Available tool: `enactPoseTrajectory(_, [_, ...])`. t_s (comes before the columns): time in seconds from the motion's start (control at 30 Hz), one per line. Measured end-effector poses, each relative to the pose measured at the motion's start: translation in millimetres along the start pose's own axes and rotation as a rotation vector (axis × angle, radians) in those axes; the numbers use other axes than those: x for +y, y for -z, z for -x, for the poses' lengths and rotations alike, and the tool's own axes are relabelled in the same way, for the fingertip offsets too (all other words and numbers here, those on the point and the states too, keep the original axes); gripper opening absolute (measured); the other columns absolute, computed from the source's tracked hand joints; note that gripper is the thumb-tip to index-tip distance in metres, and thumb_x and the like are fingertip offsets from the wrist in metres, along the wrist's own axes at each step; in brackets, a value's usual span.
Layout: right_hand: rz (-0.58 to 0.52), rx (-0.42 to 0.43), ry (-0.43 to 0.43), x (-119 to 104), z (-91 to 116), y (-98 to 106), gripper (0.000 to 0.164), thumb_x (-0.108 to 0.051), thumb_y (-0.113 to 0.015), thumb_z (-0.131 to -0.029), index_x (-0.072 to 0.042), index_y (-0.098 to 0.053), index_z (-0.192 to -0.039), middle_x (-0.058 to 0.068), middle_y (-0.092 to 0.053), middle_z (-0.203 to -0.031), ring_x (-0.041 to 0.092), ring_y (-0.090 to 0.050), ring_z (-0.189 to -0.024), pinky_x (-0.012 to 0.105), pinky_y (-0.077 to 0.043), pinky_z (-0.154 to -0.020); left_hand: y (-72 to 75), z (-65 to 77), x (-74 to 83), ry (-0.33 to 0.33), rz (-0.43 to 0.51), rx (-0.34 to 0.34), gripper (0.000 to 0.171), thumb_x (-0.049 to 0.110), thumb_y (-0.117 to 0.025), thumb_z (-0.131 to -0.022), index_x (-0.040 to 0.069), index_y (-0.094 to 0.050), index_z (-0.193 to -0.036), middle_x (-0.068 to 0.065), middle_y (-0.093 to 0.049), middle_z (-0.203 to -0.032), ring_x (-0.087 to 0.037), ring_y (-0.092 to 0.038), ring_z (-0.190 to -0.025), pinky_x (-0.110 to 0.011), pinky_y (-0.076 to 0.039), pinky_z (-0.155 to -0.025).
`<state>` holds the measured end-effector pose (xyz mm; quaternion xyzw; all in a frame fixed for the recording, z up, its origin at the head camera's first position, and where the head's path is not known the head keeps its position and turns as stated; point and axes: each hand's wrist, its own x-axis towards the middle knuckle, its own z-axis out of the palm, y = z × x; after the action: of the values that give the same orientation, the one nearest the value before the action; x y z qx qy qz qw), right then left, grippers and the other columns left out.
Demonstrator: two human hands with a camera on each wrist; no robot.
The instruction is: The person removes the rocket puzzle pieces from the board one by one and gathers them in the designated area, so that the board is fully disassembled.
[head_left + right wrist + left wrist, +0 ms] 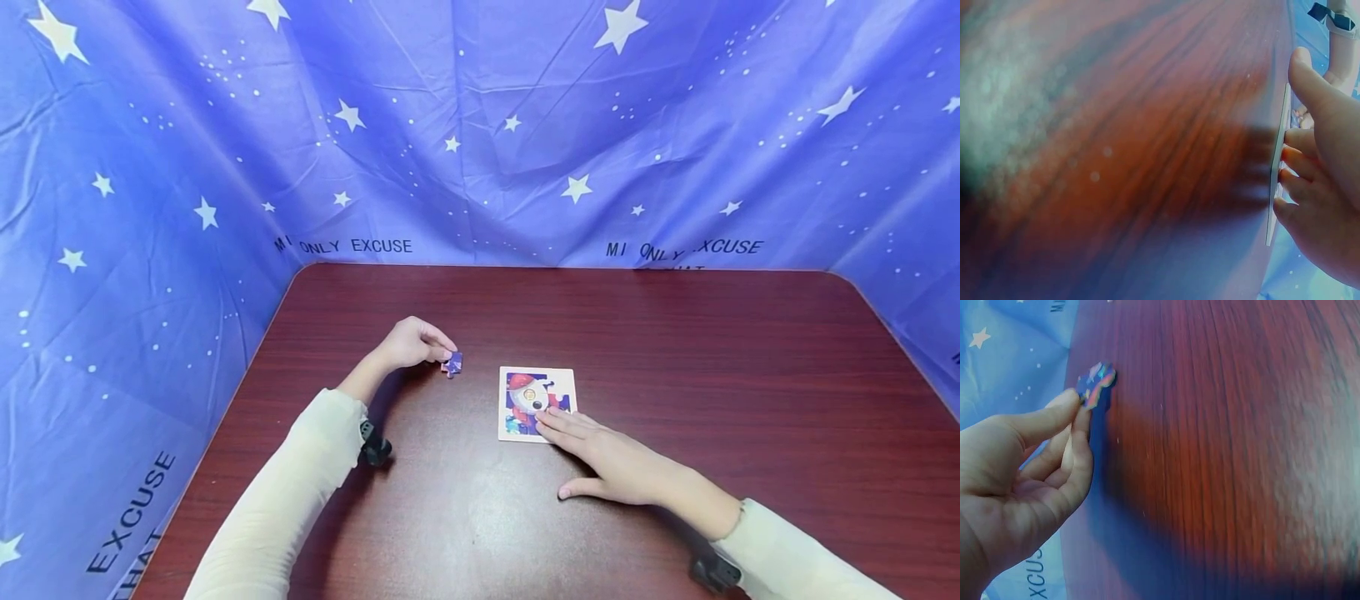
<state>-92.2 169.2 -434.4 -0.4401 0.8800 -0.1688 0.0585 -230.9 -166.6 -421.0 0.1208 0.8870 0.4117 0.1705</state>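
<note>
Between thumb and fingertips my left hand (415,342) pinches a small jigsaw piece (453,363), mostly dark blue with pink and light patches. In the left wrist view the jigsaw piece (1096,384) sticks out past the fingertips. To its right in the head view lies a square puzzle board (537,369) with a pale frame and a red, white and blue picture partly filled in. My right hand (615,462) rests its straight fingers on the board's lower right part, covering that corner, with the thumb spread apart. In the right wrist view the board (1277,164) shows edge-on under the fingers.
A dark red wooden table (675,350) carries everything. Blue cloth (465,167) with white stars and lettering hangs behind and beside it. A small black device is strapped at each wrist.
</note>
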Motion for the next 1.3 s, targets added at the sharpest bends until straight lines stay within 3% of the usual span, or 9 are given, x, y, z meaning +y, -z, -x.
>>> enactPoseTrajectory(0.17, [-0.006, 0.002, -0.002, 0, 0, -1, 0.078, -0.050, -0.063, -0.086, -0.007, -0.039, -0.146, 0.008, -0.037, -0.155, 0.029, -0.037, -0.142, 0.048, -0.034, -0.111, -7.4, -1.7, 8.6, -0.001, 0.012, -0.026, 0.015, 0.005, -0.072, -0.082, 0.000, -0.076, -0.095, -0.016, -0.075, -0.089, 0.000, -0.061, -0.064, -0.017, -0.050, -0.061])
enactPoseTrajectory(0.47, [0.010, 0.038, 0.026, 3, 2, -6, 0.077, -0.050, -0.063, -0.087, -0.006, -0.040, -0.146, 0.008, -0.039, -0.154, 0.030, -0.038, -0.141, 0.037, -0.031, -0.116, -24.3, -10.3, 10.7, -0.013, -0.074, 0.031, 0.012, 0.013, -0.074, -0.082, 0.007, -0.078, -0.092, -0.009, -0.077, -0.088, 0.000, -0.052, -0.062, -0.016, -0.041, -0.058])
enactPoseTrajectory(0.67, [0.007, 0.031, 0.019, 2, 2, -5, 0.078, -0.050, -0.063, -0.086, -0.006, -0.039, -0.146, 0.008, -0.038, -0.154, 0.029, -0.038, -0.141, 0.041, -0.032, -0.114, -31.5, -9.4, 14.9, -0.028, -0.086, 0.064, 0.011, 0.014, -0.073, -0.083, 0.009, -0.078, -0.091, -0.007, -0.076, -0.085, -0.001, -0.051, -0.058, -0.017, -0.042, -0.056])
enactPoseTrajectory(0.93, [-0.005, 0.010, 0.001, 2, 2, -2, 0.078, -0.051, -0.063, -0.086, -0.009, -0.039, -0.147, 0.006, -0.037, -0.155, 0.028, -0.037, -0.142, 0.043, -0.033, -0.113, -34.6, -9.0, 15.3, -0.107, -0.186, 0.113, 0.006, 0.015, -0.076, -0.079, 0.010, -0.078, -0.082, -0.005, -0.076, -0.079, 0.003, -0.053, -0.058, -0.016, -0.044, -0.058])
enactPoseTrajectory(1.03, [0.001, 0.018, 0.013, 3, 1, -3, 0.078, -0.051, -0.063, -0.086, -0.008, -0.038, -0.147, 0.007, -0.037, -0.155, 0.028, -0.038, -0.141, 0.040, -0.032, -0.115, -32.7, -8.5, 14.7, -0.101, -0.174, 0.076, 0.009, 0.017, -0.078, -0.078, 0.010, -0.078, -0.085, -0.005, -0.076, -0.079, 0.001, -0.056, -0.060, -0.016, -0.046, -0.059])
enactPoseTrajectory(1.17, [-0.001, 0.036, 0.031, 4, 0, -4, 0.078, -0.050, -0.064, -0.086, -0.007, -0.039, -0.146, 0.008, -0.039, -0.154, 0.029, -0.039, -0.140, 0.027, -0.019, -0.121, -29.5, -6.5, 14.7, -0.120, -0.175, -0.002, 0.018, 0.016, -0.084, -0.072, 0.009, -0.078, -0.088, -0.006, -0.073, -0.082, -0.002, -0.059, -0.069, -0.016, -0.049, -0.064])
enactPoseTrajectory(1.3, [-0.006, 0.038, 0.034, 3, 1, -4, 0.078, -0.049, -0.065, -0.086, -0.006, -0.039, -0.146, 0.009, -0.039, -0.154, 0.031, -0.039, -0.140, 0.021, -0.012, -0.122, -28.7, -5.3, 14.5, -0.161, -0.186, -0.023, 0.017, 0.012, -0.084, -0.071, 0.006, -0.077, -0.086, -0.008, -0.071, -0.085, -0.003, -0.060, -0.069, -0.015, -0.050, -0.063])
